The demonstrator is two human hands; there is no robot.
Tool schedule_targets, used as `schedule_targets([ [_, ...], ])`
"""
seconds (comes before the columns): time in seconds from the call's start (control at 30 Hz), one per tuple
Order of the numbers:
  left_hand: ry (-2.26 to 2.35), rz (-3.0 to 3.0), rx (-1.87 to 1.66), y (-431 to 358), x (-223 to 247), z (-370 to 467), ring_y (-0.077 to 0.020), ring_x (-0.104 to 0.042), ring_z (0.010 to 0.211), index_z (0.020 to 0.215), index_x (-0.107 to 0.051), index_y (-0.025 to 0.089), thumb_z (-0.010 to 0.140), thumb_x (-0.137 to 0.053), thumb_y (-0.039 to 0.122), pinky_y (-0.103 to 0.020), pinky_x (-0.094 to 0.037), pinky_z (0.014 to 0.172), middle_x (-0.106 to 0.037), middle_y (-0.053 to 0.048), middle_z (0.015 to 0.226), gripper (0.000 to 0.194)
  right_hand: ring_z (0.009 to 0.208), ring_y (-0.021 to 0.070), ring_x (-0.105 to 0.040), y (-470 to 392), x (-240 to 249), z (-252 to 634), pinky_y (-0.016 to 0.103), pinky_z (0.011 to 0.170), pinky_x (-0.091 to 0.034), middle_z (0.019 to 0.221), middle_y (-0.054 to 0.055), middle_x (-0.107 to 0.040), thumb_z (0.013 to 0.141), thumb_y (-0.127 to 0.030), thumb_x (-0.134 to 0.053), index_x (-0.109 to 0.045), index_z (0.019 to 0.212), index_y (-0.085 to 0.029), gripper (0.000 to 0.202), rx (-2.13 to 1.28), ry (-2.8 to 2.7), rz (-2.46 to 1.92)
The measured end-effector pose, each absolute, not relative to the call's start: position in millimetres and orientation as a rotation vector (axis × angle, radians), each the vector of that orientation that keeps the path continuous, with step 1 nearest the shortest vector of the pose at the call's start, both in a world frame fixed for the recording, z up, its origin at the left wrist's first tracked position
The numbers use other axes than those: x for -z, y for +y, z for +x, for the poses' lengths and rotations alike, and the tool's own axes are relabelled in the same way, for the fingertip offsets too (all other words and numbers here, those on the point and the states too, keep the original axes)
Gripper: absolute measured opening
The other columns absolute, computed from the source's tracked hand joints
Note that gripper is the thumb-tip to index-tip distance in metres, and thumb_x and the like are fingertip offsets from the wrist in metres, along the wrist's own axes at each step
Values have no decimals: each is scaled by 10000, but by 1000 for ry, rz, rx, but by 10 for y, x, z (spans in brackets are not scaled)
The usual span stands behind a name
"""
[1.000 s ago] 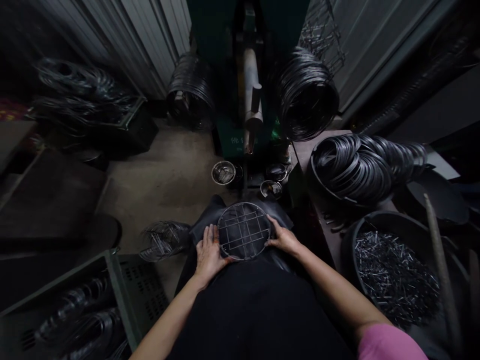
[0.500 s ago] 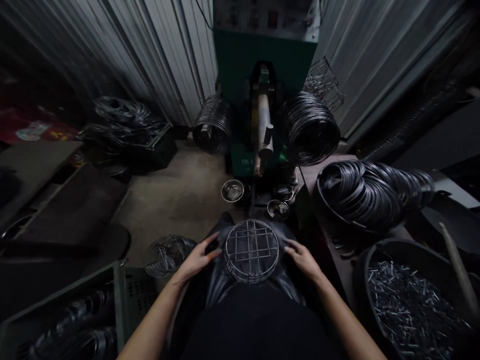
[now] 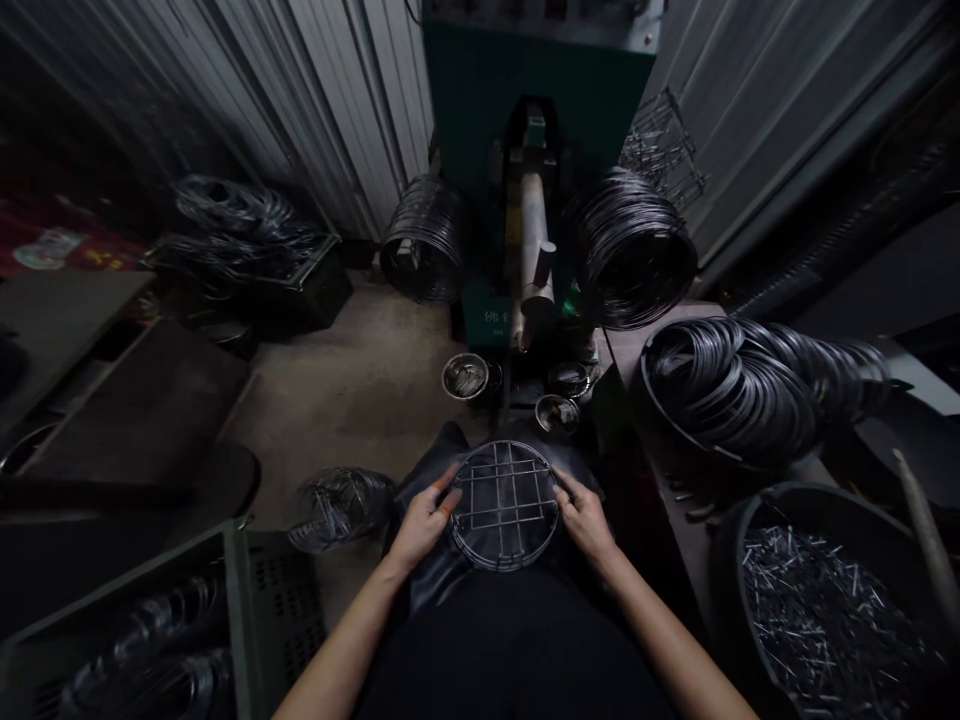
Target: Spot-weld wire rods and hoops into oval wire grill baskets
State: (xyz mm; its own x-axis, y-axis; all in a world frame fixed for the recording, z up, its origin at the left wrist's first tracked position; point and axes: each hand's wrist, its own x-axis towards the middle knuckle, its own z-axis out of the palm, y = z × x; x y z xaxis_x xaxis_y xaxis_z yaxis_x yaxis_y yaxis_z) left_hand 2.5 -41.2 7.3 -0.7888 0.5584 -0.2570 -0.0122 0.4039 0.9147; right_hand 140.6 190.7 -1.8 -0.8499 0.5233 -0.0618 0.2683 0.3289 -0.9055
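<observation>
Left hand (image 3: 422, 520) and right hand (image 3: 586, 517) grip opposite rims of a round wire grid (image 3: 505, 505) (welded crossbars) resting on the lap; the green machine (image 3: 525, 120) label beyond is unreadable.

Open floor (image 3: 352, 390) left; ring stack (image 3: 750, 390) crowding right.

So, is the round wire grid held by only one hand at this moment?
No, the left hand touches the left rim of the round wire grid and the right hand touches its right rim.
</observation>
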Motion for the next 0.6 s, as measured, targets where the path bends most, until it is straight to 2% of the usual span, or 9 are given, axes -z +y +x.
schedule_targets([
  [0.2,2091,532,-1299,-492,15,24,-235,-388,1329,1354,-446,164,812,-475,491,-401,-247,1130,-481,-63,1403,634,1093,229,-617,1931,-10,1392,381,973,-466,1133,63,-685,830,-296,-505,-645,1180,-213,386,-1485,-2453,-712],
  [0.33,1937,595,-1238,-690,-53,-22,-247,-387,1325,1400,-381,196,792,-549,467,-406,-249,1128,-475,-66,1408,686,1059,235,-630,1947,-42,1432,384,971,-462,1160,78,-671,820,-334,-540,-643,1187,-222,397,-1429,-2506,-701],
  [0.43,1818,637,-1194,-779,-92,3,-249,-487,1227,1441,-287,225,720,-668,438,-400,-345,1072,-508,-78,1362,843,1105,239,-603,1950,-13,1462,391,999,-433,1198,76,-651,804,-374,-572,-643,1184,-226,414,-1541,-2438,-713],
  [0.53,2000,674,-1153,-719,-57,125,-247,-555,1104,1459,-218,231,618,-759,432,-424,-397,1015,-559,-80,1242,1021,1193,238,-542,1938,37,1467,396,1038,-388,1241,62,-627,791,-395,-583,-629,1197,-223,444,-1714,-2326,-735],
  [0.6,2164,663,-1122,-637,-17,211,-253,-575,1053,1459,-216,221,597,-771,429,-443,-407,993,-592,-68,1141,1046,1209,238,-529,1923,53,1460,397,1048,-374,1247,65,-622,785,-408,-583,-618,1209,-215,467,-1761,-2297,-739],
])
